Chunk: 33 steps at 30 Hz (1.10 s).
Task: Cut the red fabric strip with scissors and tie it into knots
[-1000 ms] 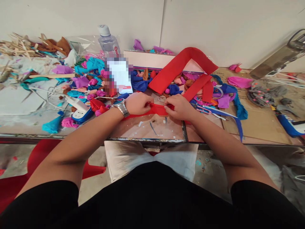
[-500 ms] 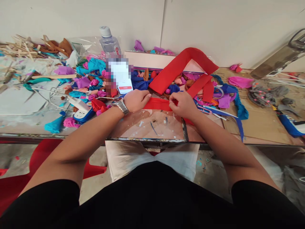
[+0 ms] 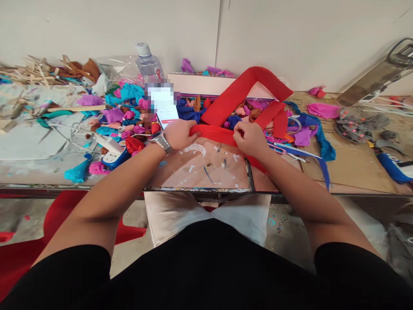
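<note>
A red strip [image 3: 213, 134], looking like crepe paper or cloth, stretches between my two hands just above the table. My left hand [image 3: 180, 134], with a metal watch on its wrist, is closed on the strip's left end. On the other side my right hand [image 3: 250, 137] pinches it, fingers curled, and more red material shows below that wrist. Behind the hands a wider red band [image 3: 235, 97] lies folded in an arch over a heap of coloured pieces. A lit phone [image 3: 166, 107] leans just behind my left hand, partly blurred.
A plastic bottle [image 3: 148, 60] stands at the back. A power strip [image 3: 114, 153] with a cable sits left of my forearm. Scissors [image 3: 276, 147] and a blue ribbon [image 3: 318, 161] lie on the right. A dark bottle [image 3: 376, 75] leans against the wall.
The strip between my hands has gone from nearly level to sagging down toward the right. My right hand has shifted slightly to the right, and both hands keep their hold.
</note>
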{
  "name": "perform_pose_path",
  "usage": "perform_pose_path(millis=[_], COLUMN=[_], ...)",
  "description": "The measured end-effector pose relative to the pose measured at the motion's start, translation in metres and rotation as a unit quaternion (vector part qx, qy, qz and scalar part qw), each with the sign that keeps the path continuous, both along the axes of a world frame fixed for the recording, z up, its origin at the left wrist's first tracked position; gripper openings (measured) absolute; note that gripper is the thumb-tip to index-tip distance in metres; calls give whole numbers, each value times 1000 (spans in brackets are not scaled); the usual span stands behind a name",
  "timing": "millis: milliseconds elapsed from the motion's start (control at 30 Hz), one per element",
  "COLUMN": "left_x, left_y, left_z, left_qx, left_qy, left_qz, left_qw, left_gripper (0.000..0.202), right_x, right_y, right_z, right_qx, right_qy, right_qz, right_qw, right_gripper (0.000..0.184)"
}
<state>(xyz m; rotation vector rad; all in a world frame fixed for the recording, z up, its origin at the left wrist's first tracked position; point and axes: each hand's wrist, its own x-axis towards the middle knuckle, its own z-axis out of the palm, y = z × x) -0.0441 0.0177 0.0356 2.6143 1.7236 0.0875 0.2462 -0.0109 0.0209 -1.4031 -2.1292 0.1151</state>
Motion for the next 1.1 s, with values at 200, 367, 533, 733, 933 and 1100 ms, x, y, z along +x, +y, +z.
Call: perform_pose_path(millis=[200,367,533,733,933,1100], left_x=[-6,-7,-6,-8,-12,-14], left_y=[8,6,4,7,11,13], left_z=[-4,-3,1,0,0,1], left_qx=[39,61,67,82,90,87], left_qy=[-75,-132,-146,-154,-148,-154], left_qz=[-18,-49,4,23,23,9], left_qw=[996,988,987,984,985,984], left_gripper=[42,48,55,55,50,49], right_x=[3,4,8,12,14,15], right_y=[4,6,9,13,16,18], right_z=[0,-2,-4,-6,-7,-10], right_qx=[8,22,22,22,29,34], right_qy=[-5,6,7,9,18,20], right_qz=[-28,-19,-26,-35,-44,-43], right_qw=[1000,1000,999,999,998,998], right_gripper=[8,10,10,10,11,11])
